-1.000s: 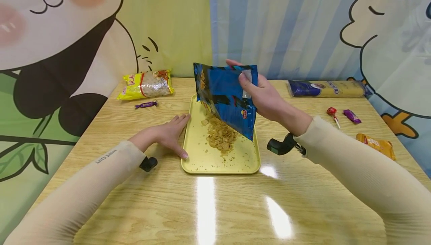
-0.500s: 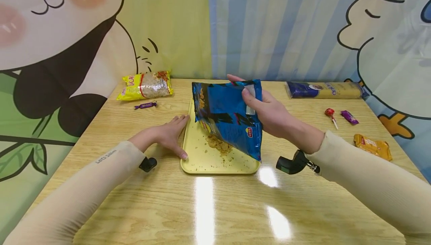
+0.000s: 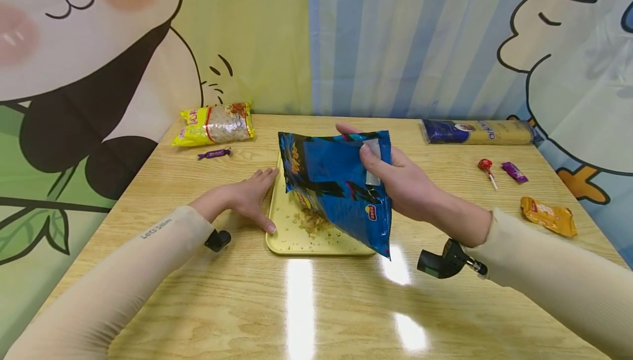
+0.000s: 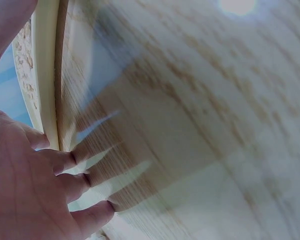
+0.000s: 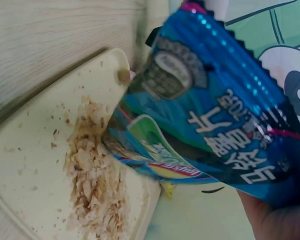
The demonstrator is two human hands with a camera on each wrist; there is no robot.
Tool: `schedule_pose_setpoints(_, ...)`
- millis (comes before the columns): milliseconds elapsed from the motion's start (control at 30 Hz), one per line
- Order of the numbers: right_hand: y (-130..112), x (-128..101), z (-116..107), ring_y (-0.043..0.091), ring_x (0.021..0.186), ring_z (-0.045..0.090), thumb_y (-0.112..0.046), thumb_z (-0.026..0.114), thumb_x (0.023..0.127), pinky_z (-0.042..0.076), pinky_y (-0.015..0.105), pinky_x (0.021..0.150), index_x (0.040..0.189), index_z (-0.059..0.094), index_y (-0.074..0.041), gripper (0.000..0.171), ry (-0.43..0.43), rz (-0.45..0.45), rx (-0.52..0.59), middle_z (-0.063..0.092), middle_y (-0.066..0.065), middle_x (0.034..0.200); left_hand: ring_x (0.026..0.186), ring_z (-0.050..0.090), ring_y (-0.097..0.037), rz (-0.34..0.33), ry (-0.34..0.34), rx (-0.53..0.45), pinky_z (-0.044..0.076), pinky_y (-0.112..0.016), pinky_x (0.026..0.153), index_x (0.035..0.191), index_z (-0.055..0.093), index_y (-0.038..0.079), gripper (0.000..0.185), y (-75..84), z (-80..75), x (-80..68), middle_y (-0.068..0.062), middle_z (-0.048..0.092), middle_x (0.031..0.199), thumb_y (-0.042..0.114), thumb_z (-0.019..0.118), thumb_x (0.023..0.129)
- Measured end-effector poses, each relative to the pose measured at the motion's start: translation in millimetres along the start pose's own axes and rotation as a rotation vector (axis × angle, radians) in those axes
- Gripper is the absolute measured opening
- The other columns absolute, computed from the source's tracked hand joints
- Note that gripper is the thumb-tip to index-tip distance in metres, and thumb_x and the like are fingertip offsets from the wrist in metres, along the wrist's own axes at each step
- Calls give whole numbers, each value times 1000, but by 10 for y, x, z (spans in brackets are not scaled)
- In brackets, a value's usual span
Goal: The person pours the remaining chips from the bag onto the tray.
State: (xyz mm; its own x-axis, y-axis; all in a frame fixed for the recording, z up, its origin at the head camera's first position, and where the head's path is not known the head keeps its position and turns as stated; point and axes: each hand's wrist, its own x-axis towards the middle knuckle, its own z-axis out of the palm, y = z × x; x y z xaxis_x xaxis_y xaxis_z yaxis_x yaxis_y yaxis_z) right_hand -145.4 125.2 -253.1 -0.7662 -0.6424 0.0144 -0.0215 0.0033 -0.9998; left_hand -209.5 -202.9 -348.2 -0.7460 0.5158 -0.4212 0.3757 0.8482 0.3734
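My right hand (image 3: 407, 184) grips a blue chip bag (image 3: 336, 184) by its right edge, the thumb on its near face. The bag hangs tilted over a pale yellow tray (image 3: 292, 244), its lower left side toward the tray. Crushed potato chips (image 3: 311, 223) lie in a heap on the tray, partly hidden by the bag; the right wrist view shows the chip pile (image 5: 97, 185) beside the bag's lower edge. My left hand (image 3: 252, 198) rests with spread fingers at the tray's left rim, its thumb on the near part of that rim and fingertips on the table.
At the back left lie a yellow bag of flakes (image 3: 217, 125) and a purple wrapped candy (image 3: 215, 154). On the right are a long pasta pack (image 3: 479, 131), a red lollipop (image 3: 487, 169), another purple candy (image 3: 514, 172) and an orange snack packet (image 3: 548, 216). A printed curtain hangs behind.
My right hand has brought the bag lower and nearer, covering more of the chip heap in the head view. The left hand stays at the tray's rim.
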Motion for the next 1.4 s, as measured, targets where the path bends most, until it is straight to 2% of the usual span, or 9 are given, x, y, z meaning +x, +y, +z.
schedule_pose_setpoints(233, -62, -105, -14, 39, 154, 31, -42, 31, 111, 29, 65, 121, 165, 22, -30, 55, 19, -13, -47, 30, 13, 168, 154, -8, -54, 6, -5, -14, 6, -67, 125, 161, -10, -5, 145, 1, -1, 6, -32, -9, 167, 54, 89, 72)
schedule_pose_setpoints(433, -100, -117, -52, 33, 157, 26, -42, 32, 111, 22, 62, 125, 164, 24, -30, 55, 59, -45, -89, 25, 5, 170, 154, -8, -54, 2, -17, -20, 6, -68, 125, 161, -10, -4, 145, -4, -11, -3, -32, -10, 167, 55, 88, 73)
schedule_pose_setpoints(567, -116, -104, -67, 32, 156, 28, -40, 32, 111, 24, 61, 125, 164, 24, -30, 55, 89, -54, -46, 26, 4, 170, 154, -8, -53, -5, -17, -15, 6, -67, 125, 161, -10, -4, 145, -2, -13, -7, -32, -10, 167, 55, 88, 72)
schedule_pose_setpoints(733, -143, -84, -93, 28, 158, 25, -36, 31, 112, 22, 58, 127, 163, 26, -31, 52, 178, -71, -54, 22, -3, 171, 154, -8, -54, 1, -14, -17, 6, -68, 125, 160, -9, -5, 145, 5, -12, -6, -33, -9, 167, 55, 88, 73)
schedule_pose_setpoints(800, -153, -71, -107, 26, 159, 20, -34, 31, 112, 17, 57, 129, 163, 28, -31, 51, 244, -78, -81, 18, -5, 172, 154, -8, -55, 3, -15, -18, 5, -68, 125, 160, -9, -6, 145, 9, -14, -10, -33, -9, 167, 55, 88, 73)
schedule_pose_setpoints(933, -162, -33, -141, 28, 160, 15, -31, 31, 113, 14, 58, 129, 163, 29, -30, 50, 328, -64, -100, 16, -2, 173, 154, -8, -55, 5, -14, -19, 5, -68, 124, 160, -10, -5, 145, 2, -12, -9, -33, -10, 167, 56, 88, 73)
schedule_pose_setpoints(1000, -165, -10, -161, 28, 161, 11, -31, 30, 113, 12, 59, 129, 163, 29, -30, 50, 345, -57, -116, 13, -3, 173, 154, -8, -55, 5, -14, -20, 5, -68, 124, 160, -10, -5, 145, -7, -8, -6, -33, -10, 167, 56, 88, 73)
schedule_pose_setpoints(1233, -190, 119, -257, 32, 160, 17, -33, 31, 112, 18, 62, 127, 162, 29, -36, 50, 381, -41, -84, 18, -1, 173, 155, -9, -52, -1, -15, -18, 6, -67, 125, 161, -10, -5, 144, -14, -8, 0, -31, -11, 168, 55, 88, 73)
schedule_pose_setpoints(1400, -216, 266, -306, 26, 162, 5, -33, 31, 112, 9, 60, 129, 162, 28, -38, 50, 436, -33, -152, 12, -5, 173, 154, -8, -53, 8, -9, -17, 6, -67, 125, 160, -9, -6, 144, -8, -7, 1, -32, -10, 168, 55, 88, 73)
